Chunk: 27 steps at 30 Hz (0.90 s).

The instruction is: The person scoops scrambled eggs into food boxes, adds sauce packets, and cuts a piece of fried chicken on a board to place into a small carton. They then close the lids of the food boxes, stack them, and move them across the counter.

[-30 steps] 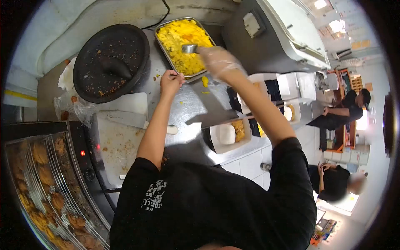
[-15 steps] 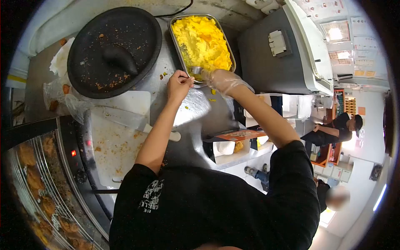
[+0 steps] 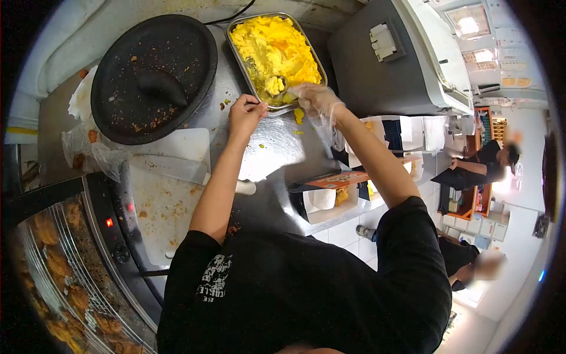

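So, gloved R hand [image 3: 318, 99] clamped on scoop [image 3: 283, 88] w/ yellow mash [image 3: 273, 84], L hand [image 3: 245, 114] pinching tray rim [image 3: 242, 65]

We lose the handle of the scoop [image 3: 285, 88] inside the right hand [image 3: 318, 99]; the bottom edge cuts off the warmer [image 3: 82, 265], and the far signs [image 3: 516, 66] are too small to read.

Gloved right hand [image 3: 320, 100] holds scoop [image 3: 285, 87] of yellow food [image 3: 273, 85] over metal tray [image 3: 282, 108]; left hand [image 3: 246, 118] seemingly touching tray rim.

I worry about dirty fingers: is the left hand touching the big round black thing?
Apart: the head view shows metal counter between the left hand and the big round black thing.
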Available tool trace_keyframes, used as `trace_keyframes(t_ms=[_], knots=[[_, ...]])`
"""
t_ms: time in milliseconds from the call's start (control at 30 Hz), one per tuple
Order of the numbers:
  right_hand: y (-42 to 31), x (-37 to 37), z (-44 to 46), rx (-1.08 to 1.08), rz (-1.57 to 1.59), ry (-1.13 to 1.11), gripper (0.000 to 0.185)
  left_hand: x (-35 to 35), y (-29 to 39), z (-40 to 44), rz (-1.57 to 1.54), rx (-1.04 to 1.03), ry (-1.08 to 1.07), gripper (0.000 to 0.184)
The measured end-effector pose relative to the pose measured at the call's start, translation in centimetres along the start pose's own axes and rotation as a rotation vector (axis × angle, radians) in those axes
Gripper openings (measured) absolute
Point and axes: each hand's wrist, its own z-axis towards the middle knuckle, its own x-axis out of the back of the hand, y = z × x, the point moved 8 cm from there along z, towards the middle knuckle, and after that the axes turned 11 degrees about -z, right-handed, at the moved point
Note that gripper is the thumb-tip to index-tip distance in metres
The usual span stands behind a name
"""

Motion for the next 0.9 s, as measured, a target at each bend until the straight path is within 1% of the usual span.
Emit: trace_keyframes(t_ms=[67,167,233,267,333,400,467,500,533,600,700,767,800,833,900], knots=[[-1.2,0.3,-1.7,-0.025,0.089,0.048,0.020,-0.1,0.3,-0.2,-0.006,0.010,0.004,0.015],[-1.6,2.0,-3.9,0.070,0.271,0.025,0.015,-0.2,0.3,-0.4,-0.032,0.020,-0.009,0.019],[-2.2,3.5,-7.6,0.166,0.346,0.068,0.014,0.6,-1.0,1.4,-0.104,-0.041,-0.131,0.019],[-2.7,4.0,-10.3,0.167,0.377,0.076,0.015,0.8,-1.9,1.8,-0.141,-0.055,-0.197,0.019],[-2.2,5.8,-16.4,0.232,0.456,0.174,0.013,0.6,-1.2,1.1,-0.100,-0.034,-0.117,0.019],[0.3,7.6,-22.1,0.259,0.550,0.253,0.014,0.5,-0.9,0.8,-0.055,-0.005,-0.055,0.020],[4.4,10.4,-27.9,0.088,0.122,0.601,0.022,0.4,-0.6,0.6,-0.056,-0.016,-0.066,0.020],[6.7,11.0,-29.9,0.069,0.184,0.630,0.024,0.3,-0.3,0.3,-0.055,-0.027,-0.066,0.020],[8.9,11.6,-31.9,0.052,0.246,0.661,0.026,0.6,0.2,-0.1,0.010,-0.100,-0.016,0.021],[12.4,11.3,-34.7,0.033,0.580,0.681,0.028,0.3,1.5,-1.1,0.135,-0.251,0.086,0.021],[15.2,11.5,-36.5,0.036,0.657,0.782,0.023,-6.2,2.5,-3.9,0.280,-0.591,-0.122,0.024],[15.4,11.9,-36.1,0.079,0.732,0.798,0.022,-17.6,3.2,-10.6,0.505,-0.493,-0.568,0.030],[15.2,12.1,-35.5,0.103,0.768,0.805,0.021,-21.6,1.2,-12.6,0.699,-0.413,-0.797,0.041],[14.7,12.3,-34.5,0.139,0.810,0.793,0.020,-25.0,0.6,-15.8,0.841,-0.445,-0.960,0.051],[13.7,13.2,-32.3,0.212,0.850,0.731,0.019,-28.6,-4.7,-18.6,0.980,-0.544,-1.144,0.066]])
